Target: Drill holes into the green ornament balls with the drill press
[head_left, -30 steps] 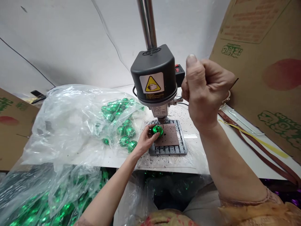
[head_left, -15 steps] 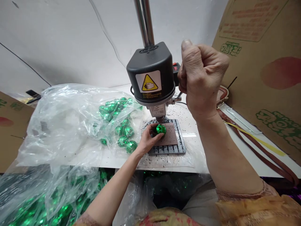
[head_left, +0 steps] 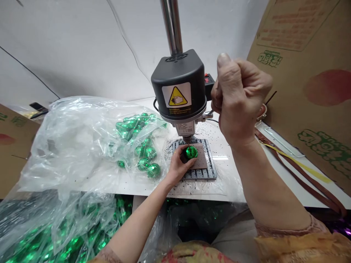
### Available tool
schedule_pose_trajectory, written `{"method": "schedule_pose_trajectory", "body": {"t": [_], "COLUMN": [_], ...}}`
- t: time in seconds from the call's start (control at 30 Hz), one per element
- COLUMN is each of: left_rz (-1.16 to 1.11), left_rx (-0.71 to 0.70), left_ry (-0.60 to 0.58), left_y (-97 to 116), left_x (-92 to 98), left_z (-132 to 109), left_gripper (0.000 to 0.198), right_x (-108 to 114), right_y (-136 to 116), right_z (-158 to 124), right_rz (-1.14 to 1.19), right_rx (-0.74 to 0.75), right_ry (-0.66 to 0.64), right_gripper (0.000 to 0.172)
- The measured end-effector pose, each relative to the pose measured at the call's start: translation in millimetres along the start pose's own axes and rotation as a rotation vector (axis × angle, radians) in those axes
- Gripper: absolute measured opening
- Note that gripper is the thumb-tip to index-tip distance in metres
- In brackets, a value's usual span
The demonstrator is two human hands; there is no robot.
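My left hand (head_left: 177, 164) holds a shiny green faceted ball (head_left: 191, 152) between thumb and fingers. The ball rests on a brownish board (head_left: 201, 157) atop the slotted metal base (head_left: 211, 170) of a small drill press (head_left: 179, 84). Directly over the ball is the chuck (head_left: 188, 139); whether the bit touches it I cannot tell. At the right of the black motor housing, my right hand (head_left: 242, 96) is a closed fist around the press's lever (head_left: 210, 113), whose grip is hidden by the fingers.
More green balls (head_left: 148, 153) lie left of the press, partly under a large clear plastic bag (head_left: 76, 138). Below the table edge, another bag (head_left: 63, 226) holds green balls. Dark shavings surround the base. Cardboard boxes stand at both sides; a brown strap (head_left: 304, 179) lies at right.
My left hand and the green ball have shifted slightly right on the board, and the ball looks turned a little. My right hand stays closed on the lever. The view has shifted slightly.
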State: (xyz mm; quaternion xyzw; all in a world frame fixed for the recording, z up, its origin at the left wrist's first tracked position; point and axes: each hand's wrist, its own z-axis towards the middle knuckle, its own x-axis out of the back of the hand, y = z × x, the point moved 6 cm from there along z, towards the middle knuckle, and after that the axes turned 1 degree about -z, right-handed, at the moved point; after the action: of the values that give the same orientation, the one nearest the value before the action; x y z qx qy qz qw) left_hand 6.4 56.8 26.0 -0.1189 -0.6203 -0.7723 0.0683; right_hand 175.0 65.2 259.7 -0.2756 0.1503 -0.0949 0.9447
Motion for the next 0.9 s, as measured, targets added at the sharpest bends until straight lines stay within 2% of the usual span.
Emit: {"method": "schedule_pose_trajectory", "body": {"t": [0.17, 0.33, 0.53, 0.73, 0.9], "left_rz": [-0.034, -0.025, -0.064, -0.036, -0.067], "left_rx": [-0.022, -0.028, -0.035, -0.044, -0.035], "left_ry": [0.002, 0.016, 0.012, 0.017, 0.024], "left_y": [-0.3, -0.5, -3.3, -0.6, 0.5], "left_x": [0.5, 0.5, 0.5, 0.5, 0.9], "left_z": [0.8, 1.3, 1.5, 0.8, 0.5], "left_gripper": [0.050, 0.049, 0.050, 0.049, 0.050], "right_x": [11.0, 17.3, 21.4, 23.6, 25.5], "right_y": [-11.6, -11.5, -7.4, -2.4, 0.7], "right_z": [-29.0, -48.3, -58.7, -63.9, -68.6], "right_rz": [0.002, 0.025, -0.044, 0.009, 0.034], "right_rx": [0.036, 0.085, 0.139, 0.170, 0.288], "right_ry": [0.098, 0.142, 0.131, 0.127, 0.191], "right_gripper": [0.046, 0.049, 0.050, 0.050, 0.052]}}
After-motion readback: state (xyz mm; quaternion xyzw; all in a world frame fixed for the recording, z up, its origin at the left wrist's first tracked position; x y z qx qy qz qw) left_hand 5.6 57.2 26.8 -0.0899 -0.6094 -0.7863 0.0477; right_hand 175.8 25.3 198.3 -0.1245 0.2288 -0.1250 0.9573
